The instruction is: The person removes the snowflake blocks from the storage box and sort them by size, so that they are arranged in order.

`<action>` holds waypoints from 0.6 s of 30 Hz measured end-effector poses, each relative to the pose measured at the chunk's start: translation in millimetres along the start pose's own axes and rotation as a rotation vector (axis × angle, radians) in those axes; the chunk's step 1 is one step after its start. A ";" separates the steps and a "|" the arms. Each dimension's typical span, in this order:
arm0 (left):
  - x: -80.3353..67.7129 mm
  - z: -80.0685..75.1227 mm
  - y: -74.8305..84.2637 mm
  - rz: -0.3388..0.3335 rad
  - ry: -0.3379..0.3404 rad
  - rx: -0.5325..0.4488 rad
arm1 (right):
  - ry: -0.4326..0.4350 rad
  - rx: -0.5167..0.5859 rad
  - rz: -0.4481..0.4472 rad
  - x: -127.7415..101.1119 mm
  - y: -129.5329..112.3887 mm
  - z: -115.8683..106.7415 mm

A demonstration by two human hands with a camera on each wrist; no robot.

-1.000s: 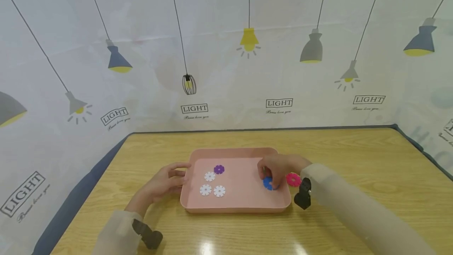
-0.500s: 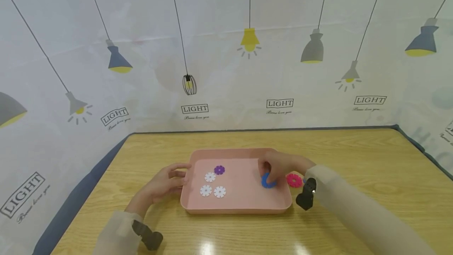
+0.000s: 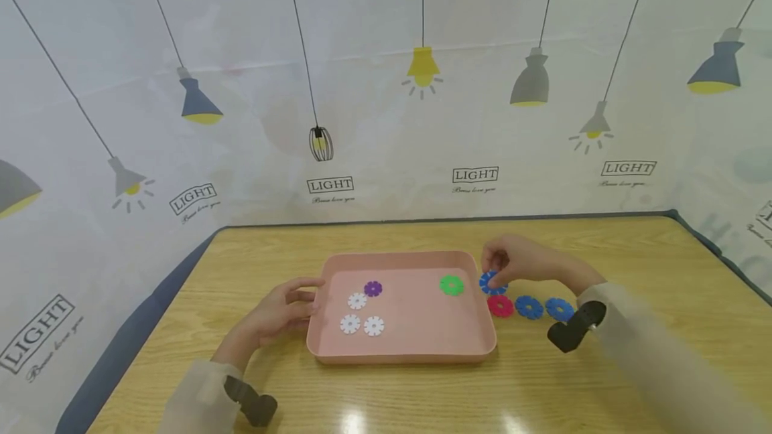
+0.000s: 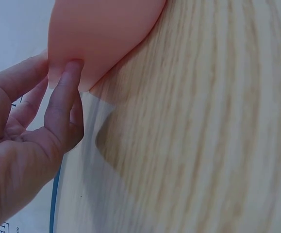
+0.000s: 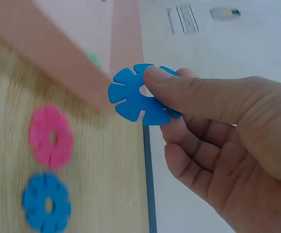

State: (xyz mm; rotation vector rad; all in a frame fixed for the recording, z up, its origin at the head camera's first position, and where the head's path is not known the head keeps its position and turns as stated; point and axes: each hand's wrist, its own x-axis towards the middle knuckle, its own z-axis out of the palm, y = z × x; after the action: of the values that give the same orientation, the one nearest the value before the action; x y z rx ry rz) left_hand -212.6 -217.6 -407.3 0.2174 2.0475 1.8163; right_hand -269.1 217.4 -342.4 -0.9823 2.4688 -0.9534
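My right hand (image 3: 521,260) pinches a blue snowflake building disc (image 5: 130,94) between thumb and fingers, just beyond the tray's right wall. Close below lie a pink disc (image 3: 500,306) and two blue discs, one blue disc (image 3: 529,307) beside the pink one and another blue disc (image 3: 559,309) by the wrist strap. The left hand (image 3: 283,310) holds the left wall of the pink tray (image 3: 410,347), thumb (image 4: 65,97) against the outside and a fingertip hidden behind the rim. Inside the tray are a green disc (image 3: 451,285), a purple disc (image 3: 373,288) and several white discs (image 3: 357,301).
The tray stands on a wooden table (image 3: 386,397). Behind and at both sides, a pale cloth printed with hanging lamps (image 3: 386,119) encloses the table. Black cameras are strapped to both wrists, including the right wrist camera (image 3: 569,335).
My right hand has lifted the blue disc out of the tray and carried it right, over the wall. The green disc and the blue discs on the table have come into view. The left hand stays put.
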 end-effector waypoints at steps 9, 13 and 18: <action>1.2 -0.2 -0.1 0.005 -0.002 -0.011 | 0.080 0.092 0.105 -66.7 52.0 -25.0; 1.4 -0.7 -0.2 -0.008 0.006 -0.003 | 0.095 0.073 0.143 -91.8 76.2 -30.2; 1.6 -1.4 -1.4 -0.013 0.010 0.005 | 0.098 0.078 0.232 -114.3 99.5 -29.5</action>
State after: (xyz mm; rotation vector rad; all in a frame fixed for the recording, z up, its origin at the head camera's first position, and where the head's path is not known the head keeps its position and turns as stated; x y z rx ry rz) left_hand -214.4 -218.5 -408.8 0.1962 2.0559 1.8084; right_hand -250.9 365.0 -383.9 -0.6217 2.5347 -1.0318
